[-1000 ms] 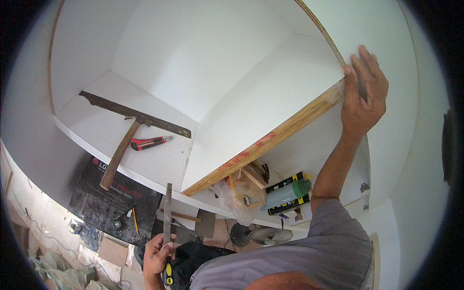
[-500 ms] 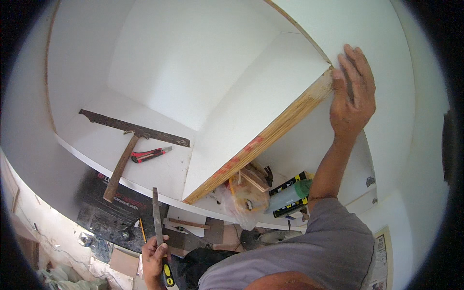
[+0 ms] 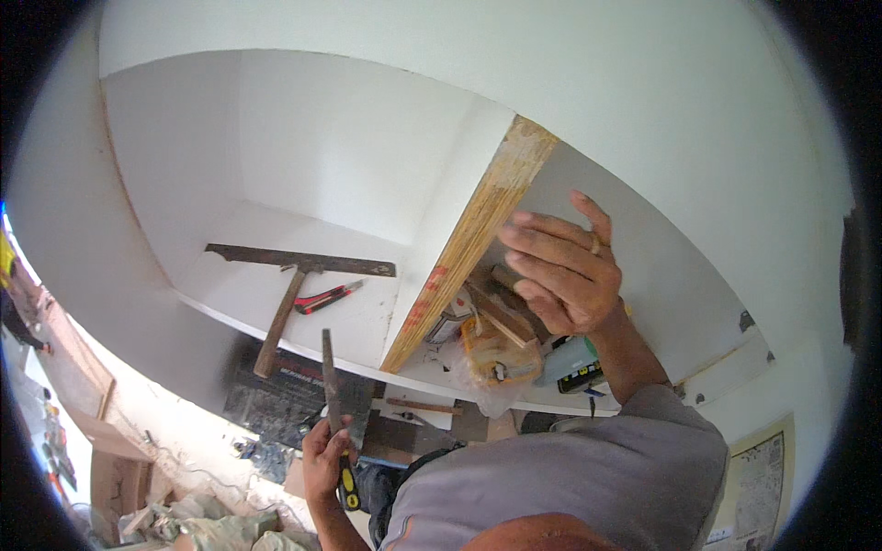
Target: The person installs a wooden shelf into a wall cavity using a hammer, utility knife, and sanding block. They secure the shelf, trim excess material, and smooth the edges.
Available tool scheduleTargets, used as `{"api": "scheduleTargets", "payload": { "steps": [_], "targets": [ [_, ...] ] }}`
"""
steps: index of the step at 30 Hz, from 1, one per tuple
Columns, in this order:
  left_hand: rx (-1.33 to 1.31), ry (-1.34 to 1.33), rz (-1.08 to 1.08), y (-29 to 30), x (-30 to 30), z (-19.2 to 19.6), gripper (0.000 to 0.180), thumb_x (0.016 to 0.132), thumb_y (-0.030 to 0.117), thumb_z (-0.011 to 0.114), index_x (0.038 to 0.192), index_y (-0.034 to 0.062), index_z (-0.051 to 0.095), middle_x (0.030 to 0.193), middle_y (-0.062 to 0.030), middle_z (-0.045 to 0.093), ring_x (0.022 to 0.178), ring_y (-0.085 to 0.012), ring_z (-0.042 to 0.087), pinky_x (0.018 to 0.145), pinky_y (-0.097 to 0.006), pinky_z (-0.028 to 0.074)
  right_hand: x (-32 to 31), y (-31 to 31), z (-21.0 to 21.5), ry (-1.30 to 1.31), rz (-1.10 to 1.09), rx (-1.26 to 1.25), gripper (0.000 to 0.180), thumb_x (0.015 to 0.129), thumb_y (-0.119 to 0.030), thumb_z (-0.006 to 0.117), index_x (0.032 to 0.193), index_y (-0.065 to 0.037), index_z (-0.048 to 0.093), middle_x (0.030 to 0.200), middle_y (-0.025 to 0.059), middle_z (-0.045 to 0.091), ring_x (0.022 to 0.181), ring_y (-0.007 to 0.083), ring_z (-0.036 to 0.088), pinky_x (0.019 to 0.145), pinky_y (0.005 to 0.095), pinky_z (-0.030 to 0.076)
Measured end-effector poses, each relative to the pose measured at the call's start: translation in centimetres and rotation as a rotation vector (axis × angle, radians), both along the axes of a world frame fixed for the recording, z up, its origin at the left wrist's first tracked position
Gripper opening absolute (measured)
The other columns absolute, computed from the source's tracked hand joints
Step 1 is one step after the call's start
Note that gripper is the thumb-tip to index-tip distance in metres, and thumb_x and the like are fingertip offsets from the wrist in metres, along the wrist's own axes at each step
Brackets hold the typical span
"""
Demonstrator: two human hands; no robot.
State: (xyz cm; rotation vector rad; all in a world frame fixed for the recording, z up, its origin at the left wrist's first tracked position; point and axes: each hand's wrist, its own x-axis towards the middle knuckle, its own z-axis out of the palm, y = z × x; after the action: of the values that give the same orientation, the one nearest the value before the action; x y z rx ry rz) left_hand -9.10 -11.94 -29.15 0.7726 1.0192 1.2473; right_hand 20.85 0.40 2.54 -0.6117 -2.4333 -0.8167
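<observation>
My left hand is closed around the yellow-and-black handle of a flat metal file, whose blade points up. Open, with fingers spread, my right hand hovers near the raw plywood edge of the white divider panel, seemingly just off it. That edge is pale and rough at its top and marked red lower down. On the white shelf to the left lie a wooden handle meeting a long dark metal bar in a T and a red-and-black utility knife.
Right of the divider, a clear plastic bag, wood scraps and a pale bottle crowd the compartment. Below the shelf is a black box. Bundled sacks lie on the floor at lower left.
My right hand has left the panel's top corner and come down and left beside the plywood edge. The view has shifted; my left hand still grips the file.
</observation>
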Motion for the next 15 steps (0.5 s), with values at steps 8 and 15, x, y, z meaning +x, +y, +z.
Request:
{"api": "scheduleTargets", "payload": {
  "steps": [8,15],
  "targets": [
    [0.054,0.100,-0.071,2.0,1.5,8.2,0.031,0.099,0.023,0.059,0.115,-0.0022,0.065,0.069,-0.0027,0.058,0.059,-0.0115,0.055,0.056,-0.026,0.040,5.5,-2.7,3.3,0.303,0.088,0.333,0.021,0.094,-0.017,0.066,0.105,-0.001,0.070,0.116,0.0118,0.073,0.113,0.0291,0.063,0.105,0.0459,0.043],
    [0.278,0.048,0.002,3.5,5.1,13.1,0.044,0.103,0.032,0.057,0.129,-0.0038,0.059,0.076,-0.0030,0.058,0.061,-0.0109,0.054,0.057,-0.026,0.040,7.9,-2.1,5.4,0.240,-0.403,0.656,0.035,0.095,-0.045,0.066,0.121,-0.022,0.070,0.138,0.0014,0.063,0.127,0.0265,0.053,0.110,0.0463,0.033]
  ]
}}
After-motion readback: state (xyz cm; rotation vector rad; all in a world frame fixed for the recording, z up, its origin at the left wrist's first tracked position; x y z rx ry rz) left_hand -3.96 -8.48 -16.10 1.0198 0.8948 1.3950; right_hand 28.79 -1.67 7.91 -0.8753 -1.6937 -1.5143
